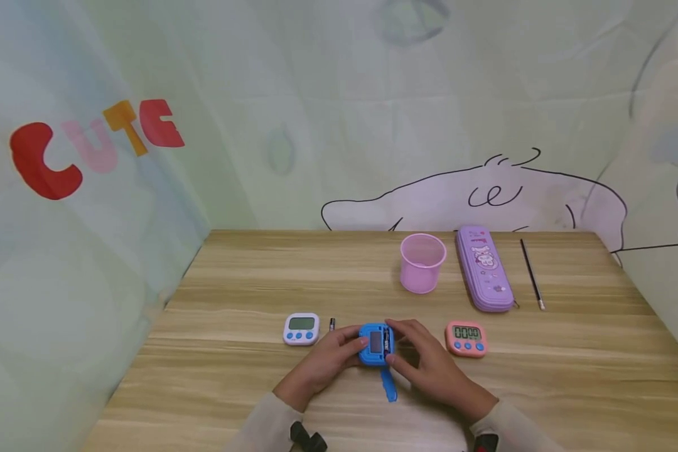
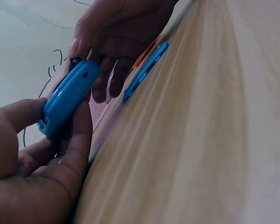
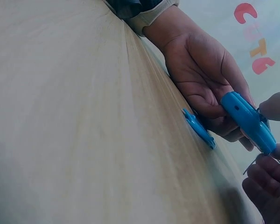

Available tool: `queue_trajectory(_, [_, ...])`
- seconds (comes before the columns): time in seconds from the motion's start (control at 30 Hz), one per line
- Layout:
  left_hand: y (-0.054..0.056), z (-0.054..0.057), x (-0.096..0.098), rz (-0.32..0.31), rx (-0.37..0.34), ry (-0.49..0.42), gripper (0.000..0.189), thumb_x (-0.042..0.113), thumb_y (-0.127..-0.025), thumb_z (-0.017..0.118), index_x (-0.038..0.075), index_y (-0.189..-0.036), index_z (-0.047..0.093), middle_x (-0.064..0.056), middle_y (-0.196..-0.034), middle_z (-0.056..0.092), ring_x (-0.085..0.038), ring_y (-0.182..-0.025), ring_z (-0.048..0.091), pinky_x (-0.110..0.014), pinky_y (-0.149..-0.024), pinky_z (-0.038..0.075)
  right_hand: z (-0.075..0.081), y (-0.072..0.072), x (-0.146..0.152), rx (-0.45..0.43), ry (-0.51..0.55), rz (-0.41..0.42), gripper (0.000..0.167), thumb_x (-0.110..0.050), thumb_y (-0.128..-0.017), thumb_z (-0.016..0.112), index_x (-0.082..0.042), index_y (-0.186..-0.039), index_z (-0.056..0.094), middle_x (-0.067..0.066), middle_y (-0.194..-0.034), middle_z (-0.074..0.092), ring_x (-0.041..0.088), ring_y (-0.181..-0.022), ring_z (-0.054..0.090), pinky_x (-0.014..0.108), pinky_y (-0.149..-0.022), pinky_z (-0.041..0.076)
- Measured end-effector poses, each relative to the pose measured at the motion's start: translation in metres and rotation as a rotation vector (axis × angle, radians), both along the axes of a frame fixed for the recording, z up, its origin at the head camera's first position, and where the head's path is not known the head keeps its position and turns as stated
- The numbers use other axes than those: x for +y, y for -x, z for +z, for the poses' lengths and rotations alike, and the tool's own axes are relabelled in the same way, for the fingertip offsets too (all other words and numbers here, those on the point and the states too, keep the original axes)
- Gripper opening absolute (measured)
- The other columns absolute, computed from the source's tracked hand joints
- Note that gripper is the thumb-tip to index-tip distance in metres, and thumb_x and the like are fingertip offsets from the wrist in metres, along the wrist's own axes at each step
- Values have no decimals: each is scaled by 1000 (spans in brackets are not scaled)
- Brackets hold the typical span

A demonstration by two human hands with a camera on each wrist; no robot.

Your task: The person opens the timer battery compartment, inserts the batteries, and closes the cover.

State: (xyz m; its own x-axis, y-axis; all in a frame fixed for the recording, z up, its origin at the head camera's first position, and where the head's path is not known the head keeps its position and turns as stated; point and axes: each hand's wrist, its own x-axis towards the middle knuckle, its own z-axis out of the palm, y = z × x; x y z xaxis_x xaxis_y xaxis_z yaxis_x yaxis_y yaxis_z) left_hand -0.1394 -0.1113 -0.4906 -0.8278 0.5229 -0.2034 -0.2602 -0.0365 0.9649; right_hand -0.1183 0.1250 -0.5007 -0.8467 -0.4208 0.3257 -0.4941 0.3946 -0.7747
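Observation:
My left hand [image 1: 334, 355] grips a blue digital timer [image 1: 375, 344], thumb on its upturned back and fingers underneath. Along the timer's right side the battery compartment is uncovered, with a dark battery [image 1: 388, 343] in it. My right hand [image 1: 429, 364] holds that right end, its index finger at the far corner and thumb at the near one. In the left wrist view the right thumb [image 2: 75, 46] presses by the compartment. Just below the timer, the blue battery cover [image 1: 389, 386] lies on the table. A second small battery [image 1: 332, 324] lies beyond the left hand.
A white timer [image 1: 302, 329] lies left of the hands, a pink timer [image 1: 466, 339] to the right. Farther back on the wooden table [image 1: 248, 276] stand a pink cup [image 1: 420, 279], a purple pencil case [image 1: 484, 270] and a pencil [image 1: 532, 273]. Printed cloth walls border the table.

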Motion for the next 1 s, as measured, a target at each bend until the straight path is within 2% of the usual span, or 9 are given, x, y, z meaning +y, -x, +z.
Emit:
queue_trajectory(0.23, [2, 1, 0, -15, 11, -2, 54, 25, -101, 54, -8, -142, 41, -21, -134, 54, -24, -115, 60, -36, -96, 52, 2, 1, 0, -52, -4, -4, 56, -35, -94, 65, -15, -143, 46, -12, -111, 56, 9, -101, 57, 31, -91, 51])
queue_trajectory(0.43, [5, 1, -1, -25, 18, 18, 55, 27, -101, 55, -7, -142, 41, -20, -134, 54, -24, -115, 59, -34, -95, 52, 1, 3, -1, -95, 18, 16, 56, -35, -94, 65, -15, -143, 43, -11, -103, 57, 9, -95, 57, 29, -88, 52])
queue_trajectory(0.73, [4, -3, -2, -39, 37, 26, 56, 27, -101, 55, -9, -142, 40, -21, -135, 54, -24, -116, 59, -34, -95, 52, -6, 4, -1, -126, 23, 46, 56, -37, -95, 63, -17, -143, 41, -10, -102, 58, 9, -94, 58, 28, -87, 51])
queue_trajectory(1.0, [1, -2, -2, -22, 4, 24, 54, 26, -100, 56, -7, -141, 43, -19, -133, 56, -25, -116, 59, -34, -95, 52, -6, 1, -1, -148, 16, 40, 55, -39, -95, 63, -19, -142, 42, -8, -102, 57, 10, -94, 58, 29, -88, 51])
